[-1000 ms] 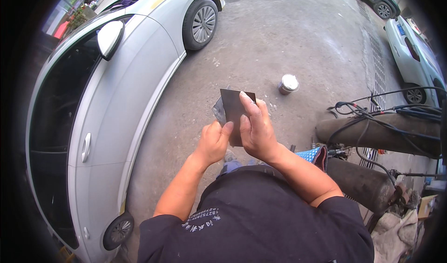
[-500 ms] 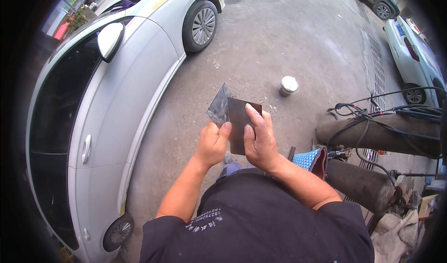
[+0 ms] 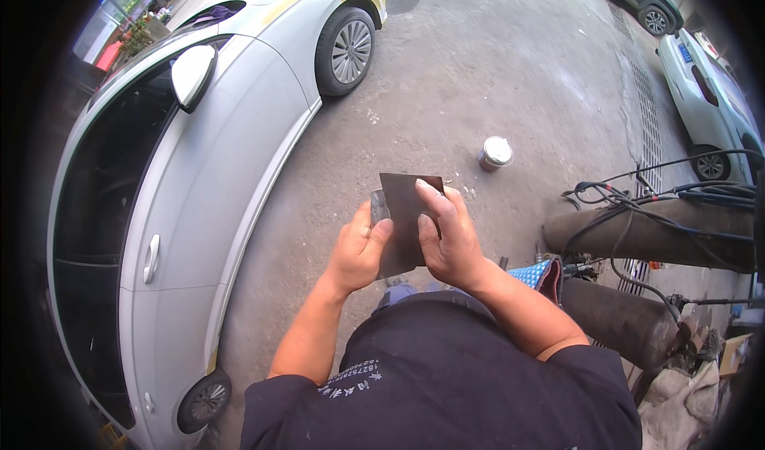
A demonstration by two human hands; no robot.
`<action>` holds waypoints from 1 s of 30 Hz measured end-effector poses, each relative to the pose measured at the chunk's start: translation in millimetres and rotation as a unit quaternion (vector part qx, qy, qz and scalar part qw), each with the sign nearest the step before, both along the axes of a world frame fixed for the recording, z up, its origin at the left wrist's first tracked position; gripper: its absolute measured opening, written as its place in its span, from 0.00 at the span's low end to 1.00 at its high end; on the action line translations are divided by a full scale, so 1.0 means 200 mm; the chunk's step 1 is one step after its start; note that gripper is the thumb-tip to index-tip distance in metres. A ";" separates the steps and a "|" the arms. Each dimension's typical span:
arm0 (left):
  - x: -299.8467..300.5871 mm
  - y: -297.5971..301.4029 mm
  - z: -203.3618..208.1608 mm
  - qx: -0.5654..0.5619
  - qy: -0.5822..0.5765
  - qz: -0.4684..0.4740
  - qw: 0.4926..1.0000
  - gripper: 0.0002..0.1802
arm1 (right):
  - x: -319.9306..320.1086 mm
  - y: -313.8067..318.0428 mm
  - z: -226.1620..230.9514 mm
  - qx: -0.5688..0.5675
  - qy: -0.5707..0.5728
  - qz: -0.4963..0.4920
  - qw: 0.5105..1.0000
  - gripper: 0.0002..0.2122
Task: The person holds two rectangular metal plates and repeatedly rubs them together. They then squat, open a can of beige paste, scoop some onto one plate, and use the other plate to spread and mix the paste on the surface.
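Observation:
My right hand (image 3: 454, 239) grips a thin dark brown rectangular sheet (image 3: 402, 219), which looks like sandpaper, with the fingertips lying over its face and the thumb below them. Close on its left, my left hand (image 3: 356, 251) is closed round a flat grey smeared piece (image 3: 378, 205). Most of that grey piece is hidden behind the dark sheet, so its kind cannot be made out. The left thumb lies by the sheet's left edge. Both things are held in front of my body, above the concrete ground.
A silver-white car (image 3: 203, 187) with yellowish patches stands along the left. A lidded can (image 3: 496, 153) sits on the ground ahead. To the right lie large cylinders (image 3: 653, 227) draped with dark hoses, a drain grate (image 3: 647, 123) and another pale car (image 3: 701, 91).
The grey piece has moved down and behind the dark sheet, where it showed wide before. The dark sheet has shifted slightly left and down, its lower edge now tilted.

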State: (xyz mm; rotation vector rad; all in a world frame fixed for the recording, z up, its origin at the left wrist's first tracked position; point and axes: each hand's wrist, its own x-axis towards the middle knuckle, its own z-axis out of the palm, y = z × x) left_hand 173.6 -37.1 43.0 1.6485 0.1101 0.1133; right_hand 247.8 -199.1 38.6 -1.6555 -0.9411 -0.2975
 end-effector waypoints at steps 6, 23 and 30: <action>-0.02 0.08 0.05 0.107 0.092 -0.077 0.987 0.18 | 0.03 0.00 -0.02 -0.057 0.054 0.023 0.997 0.29; -0.01 0.06 0.02 -0.005 0.127 -0.100 0.987 0.21 | 0.03 0.00 0.01 -0.091 -0.052 -0.009 0.994 0.31; 0.02 0.05 0.00 -0.164 0.098 -0.073 0.979 0.22 | 0.03 -0.01 -0.02 -0.101 -0.004 -0.023 0.995 0.33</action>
